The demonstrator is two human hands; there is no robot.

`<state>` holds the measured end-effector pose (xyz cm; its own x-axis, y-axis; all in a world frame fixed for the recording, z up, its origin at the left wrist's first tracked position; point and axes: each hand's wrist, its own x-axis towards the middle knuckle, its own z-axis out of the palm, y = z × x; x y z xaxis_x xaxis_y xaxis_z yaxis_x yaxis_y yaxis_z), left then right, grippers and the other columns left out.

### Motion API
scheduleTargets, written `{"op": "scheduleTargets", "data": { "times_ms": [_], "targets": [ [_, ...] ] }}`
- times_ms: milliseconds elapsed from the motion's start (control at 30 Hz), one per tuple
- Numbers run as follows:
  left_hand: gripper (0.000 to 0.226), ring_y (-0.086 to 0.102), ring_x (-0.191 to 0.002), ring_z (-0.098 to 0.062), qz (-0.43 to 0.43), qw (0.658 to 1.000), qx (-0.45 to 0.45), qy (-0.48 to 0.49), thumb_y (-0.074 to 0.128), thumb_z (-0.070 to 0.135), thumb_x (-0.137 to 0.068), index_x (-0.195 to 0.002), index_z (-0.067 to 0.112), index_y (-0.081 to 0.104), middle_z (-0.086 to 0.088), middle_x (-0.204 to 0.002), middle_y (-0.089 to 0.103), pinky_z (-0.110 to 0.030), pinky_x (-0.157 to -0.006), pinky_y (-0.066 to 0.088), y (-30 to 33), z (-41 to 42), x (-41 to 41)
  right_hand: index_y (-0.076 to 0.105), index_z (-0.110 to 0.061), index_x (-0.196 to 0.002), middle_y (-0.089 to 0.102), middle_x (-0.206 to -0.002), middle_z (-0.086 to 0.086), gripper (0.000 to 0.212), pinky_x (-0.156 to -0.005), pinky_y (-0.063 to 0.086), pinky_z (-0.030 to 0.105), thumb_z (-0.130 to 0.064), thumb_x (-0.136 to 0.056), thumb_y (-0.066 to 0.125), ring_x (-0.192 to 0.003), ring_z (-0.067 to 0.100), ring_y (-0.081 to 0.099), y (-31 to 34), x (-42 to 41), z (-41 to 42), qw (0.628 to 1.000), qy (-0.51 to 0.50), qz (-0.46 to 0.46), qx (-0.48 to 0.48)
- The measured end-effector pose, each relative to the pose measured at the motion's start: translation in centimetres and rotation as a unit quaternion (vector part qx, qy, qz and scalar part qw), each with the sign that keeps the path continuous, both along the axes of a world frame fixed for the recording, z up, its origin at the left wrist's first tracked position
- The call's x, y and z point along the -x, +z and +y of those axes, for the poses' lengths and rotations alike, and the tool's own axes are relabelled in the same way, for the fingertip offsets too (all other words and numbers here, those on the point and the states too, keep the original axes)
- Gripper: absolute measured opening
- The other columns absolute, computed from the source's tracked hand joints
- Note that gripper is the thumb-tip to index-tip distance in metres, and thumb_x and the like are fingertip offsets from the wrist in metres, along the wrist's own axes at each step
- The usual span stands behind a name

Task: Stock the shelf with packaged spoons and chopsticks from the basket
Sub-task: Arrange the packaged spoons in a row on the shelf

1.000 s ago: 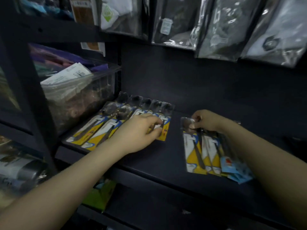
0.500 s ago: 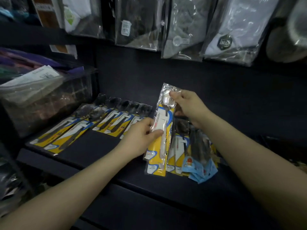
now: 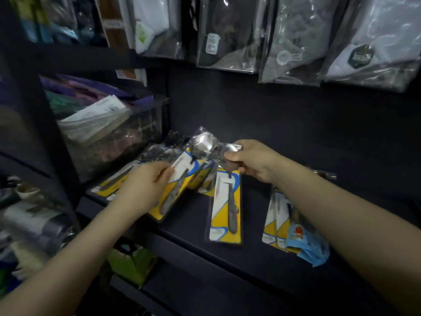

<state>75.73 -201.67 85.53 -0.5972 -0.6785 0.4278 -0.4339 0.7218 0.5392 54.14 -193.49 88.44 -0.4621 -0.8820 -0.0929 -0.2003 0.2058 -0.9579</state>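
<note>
On the dark shelf [image 3: 250, 254] lies a row of yellow-and-white spoon packs [image 3: 109, 185] at the left. My left hand [image 3: 145, 185] holds one spoon pack [image 3: 182, 176] tilted above that row. My right hand [image 3: 252, 160] pinches the top of a second spoon pack [image 3: 225, 210], whose lower end rests on the shelf. Further right, under my right forearm, lies a small pile of spoon packs [image 3: 276, 224] with a light blue packet [image 3: 307, 245] on top. No basket is in view.
A clear plastic bin [image 3: 118, 142] full of packets stands at the shelf's left end. Bagged garments [image 3: 293, 42] hang from above the shelf. A dark upright post [image 3: 36, 124] borders the left side. A green box [image 3: 132, 263] sits on the shelf below.
The single pack held by both hands is now with my left hand, moved left over the row. My right hand has taken a second pack from the pile.
</note>
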Motion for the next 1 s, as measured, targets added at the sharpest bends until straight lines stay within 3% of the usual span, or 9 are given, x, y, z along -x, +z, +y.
{"op": "scheduleTargets", "data": {
  "times_ms": [100, 233, 400, 500, 600, 667, 733, 833, 1000],
  "targets": [
    [0.023, 0.063, -0.094, -0.033, -0.049, 0.997, 0.045, 0.040, 0.051, 0.022, -0.090, -0.104, 0.011, 0.065, -0.017, -0.100, 0.070, -0.036, -0.076, 0.045, -0.3, -2.4, -2.3, 0.049, -0.014, -0.080, 0.048, -0.065, 0.003, 0.016, -0.033, 0.034, 0.013, -0.004, -0.092, 0.051, -0.055, 0.011, 0.046, -0.3, -0.7, -2.4, 0.998, -0.049, -0.035, -0.011],
    [0.032, 0.061, -0.100, -0.035, -0.128, 0.988, 0.071, 0.057, 0.050, 0.025, -0.090, -0.121, 0.018, 0.054, -0.018, -0.108, 0.067, -0.037, -0.077, 0.048, -1.2, -4.3, -2.9, 0.046, -0.018, -0.069, 0.047, -0.066, 0.002, 0.027, -0.031, 0.034, 0.011, -0.009, -0.095, 0.047, -0.057, 0.012, 0.045, -0.7, -2.2, -5.1, 0.995, -0.085, -0.039, -0.042],
    [0.058, 0.056, -0.109, -0.036, -0.147, 0.978, 0.128, -0.076, 0.039, 0.055, -0.082, -0.115, 0.013, 0.062, -0.018, -0.120, 0.057, -0.037, -0.098, 0.043, -2.9, -7.0, -2.8, 0.047, -0.012, -0.073, 0.045, -0.066, 0.005, 0.022, -0.043, 0.035, 0.023, -0.005, -0.093, 0.042, -0.052, 0.015, 0.039, -1.6, -3.8, -6.6, 0.986, -0.120, -0.063, -0.093],
    [0.084, 0.037, -0.129, -0.009, -0.159, 0.961, 0.093, -0.208, 0.015, 0.074, -0.077, -0.124, 0.019, 0.056, 0.000, -0.139, 0.043, -0.016, -0.109, 0.024, -3.1, -8.4, -3.4, 0.048, -0.010, -0.079, 0.043, -0.066, 0.006, 0.018, -0.041, 0.033, 0.022, -0.003, -0.093, 0.039, -0.049, 0.015, 0.036, -2.1, -4.1, -7.3, 0.984, -0.146, -0.044, -0.096],
    [0.103, 0.015, -0.129, 0.012, -0.209, 0.942, 0.029, -0.260, 0.004, 0.087, -0.063, -0.136, 0.024, 0.040, 0.020, -0.142, 0.023, 0.005, -0.099, 0.004, -3.5, -9.0, -3.9, 0.050, -0.012, -0.090, 0.049, -0.074, 0.006, 0.010, -0.047, 0.043, 0.025, -0.006, -0.092, 0.042, -0.058, 0.019, 0.049, -2.6, -4.0, -8.4, 0.981, -0.152, 0.099, -0.070],
    [0.108, 0.012, -0.132, 0.010, -0.234, 0.939, 0.020, -0.253, 0.002, 0.090, -0.056, -0.140, 0.029, 0.031, 0.026, -0.144, 0.013, 0.002, -0.101, 0.003, -3.8, -8.9, -4.1, 0.054, -0.009, -0.105, 0.055, -0.090, 0.008, 0.016, -0.070, 0.051, 0.034, -0.008, -0.090, 0.048, -0.082, 0.027, 0.059, -2.9, -4.2, -8.7, 0.962, -0.167, 0.211, -0.057],
    [0.108, 0.014, -0.136, 0.004, -0.235, 0.940, 0.036, -0.243, -0.001, 0.090, -0.056, -0.141, 0.030, 0.027, 0.024, -0.147, 0.013, -0.009, -0.108, 0.009, -4.2, -8.7, -4.1, 0.060, 0.000, -0.106, 0.064, -0.098, 0.011, 0.022, -0.082, 0.052, 0.038, -0.007, -0.087, 0.053, -0.093, 0.030, 0.063, -3.3, -4.4, -8.8, 0.950, -0.176, 0.245, -0.078],
    [0.106, 0.020, -0.139, -0.010, -0.229, 0.941, 0.082, -0.234, -0.007, 0.085, -0.062, -0.141, 0.025, 0.028, 0.009, -0.153, 0.020, -0.026, -0.115, 0.018, -4.4, -8.4, -3.8, 0.068, 0.002, -0.085, 0.069, -0.086, 0.014, 0.018, -0.075, 0.054, 0.037, -0.013, -0.082, 0.059, -0.083, 0.028, 0.065, -3.9, -4.5, -8.5, 0.940, -0.153, 0.278, -0.125],
    [0.108, 0.027, -0.136, -0.020, -0.227, 0.940, 0.119, -0.223, -0.014, 0.081, -0.063, -0.140, 0.021, 0.033, 0.001, -0.151, 0.029, -0.030, -0.113, 0.020, -4.1, -8.4, -3.2, 0.065, -0.005, -0.072, 0.056, -0.063, 0.007, 0.020, -0.060, 0.044, 0.031, -0.021, -0.083, 0.061, -0.065, 0.024, 0.058, -3.7, -4.8, -8.0, 0.916, -0.120, 0.354, -0.144]
  ]
}}
